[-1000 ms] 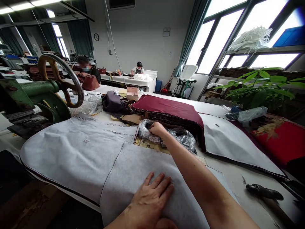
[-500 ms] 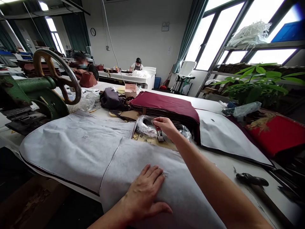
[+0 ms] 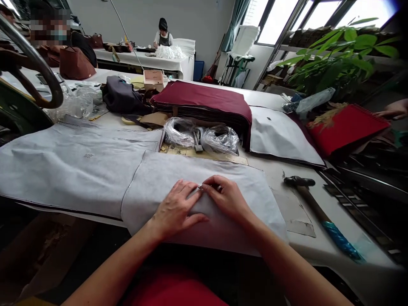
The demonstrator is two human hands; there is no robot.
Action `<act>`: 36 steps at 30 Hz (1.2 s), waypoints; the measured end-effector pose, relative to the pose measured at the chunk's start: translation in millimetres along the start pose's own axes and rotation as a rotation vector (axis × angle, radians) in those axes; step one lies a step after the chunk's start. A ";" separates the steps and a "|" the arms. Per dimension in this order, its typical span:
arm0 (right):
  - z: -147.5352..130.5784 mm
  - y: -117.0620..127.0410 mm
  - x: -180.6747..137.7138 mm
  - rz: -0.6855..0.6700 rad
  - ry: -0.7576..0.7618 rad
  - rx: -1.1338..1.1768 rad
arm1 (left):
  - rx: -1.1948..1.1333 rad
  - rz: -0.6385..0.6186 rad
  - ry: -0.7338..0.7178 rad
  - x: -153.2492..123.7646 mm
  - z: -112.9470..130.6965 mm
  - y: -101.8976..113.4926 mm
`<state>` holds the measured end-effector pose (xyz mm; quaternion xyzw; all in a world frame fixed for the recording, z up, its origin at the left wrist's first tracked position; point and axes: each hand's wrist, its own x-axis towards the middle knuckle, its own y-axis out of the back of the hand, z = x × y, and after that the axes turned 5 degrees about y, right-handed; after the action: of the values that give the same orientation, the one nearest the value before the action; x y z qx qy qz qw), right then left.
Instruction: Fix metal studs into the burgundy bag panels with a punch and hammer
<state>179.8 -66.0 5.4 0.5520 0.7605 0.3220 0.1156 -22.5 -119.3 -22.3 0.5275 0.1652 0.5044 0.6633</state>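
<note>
Both my hands rest on a grey fabric panel [image 3: 178, 178] lying at the near edge of the white table [image 3: 318, 238]. My left hand [image 3: 177, 208] lies flat on the panel with fingers spread. My right hand [image 3: 225, 196] is beside it, fingertips pinched on a small metal piece [image 3: 200, 187] set against the fabric between the two hands. A second, larger grey panel [image 3: 73, 163] lies to the left, partly under the first. Behind the panels are clear plastic bags [image 3: 200, 137] with small hardware.
A hammer [image 3: 314, 208] with a blue-wrapped handle lies to the right. A maroon fabric stack [image 3: 204, 102] and red material [image 3: 344, 127] sit further back. A green hand press [image 3: 22, 97] stands at the left. Other people work at far tables; another person's hand [image 3: 393, 111] shows at the right edge.
My right hand has come back from the plastic bags to the near grey panel with a small metal piece. The view has tilted down and my left hand has shifted slightly.
</note>
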 end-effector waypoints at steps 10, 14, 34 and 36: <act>1.9 -1.3 -3.0 0.017 -0.044 -0.145 | 0.046 0.008 -0.010 -3.3 -3.3 -3.7; 4.2 -3.2 -2.0 0.026 0.019 -0.237 | 0.055 0.011 -0.010 -3.7 -2.6 -3.3; 10.6 -8.1 -10.9 0.068 0.127 -0.368 | 0.107 0.010 -0.024 -2.7 0.4 -2.8; 9.6 -6.9 -18.3 0.053 0.218 -0.468 | 0.108 0.003 -0.020 -1.8 1.9 -2.2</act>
<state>186.2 -80.5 -9.6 0.4917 0.6585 0.5498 0.1492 -20.8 -121.6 -24.1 0.5677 0.1847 0.4906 0.6348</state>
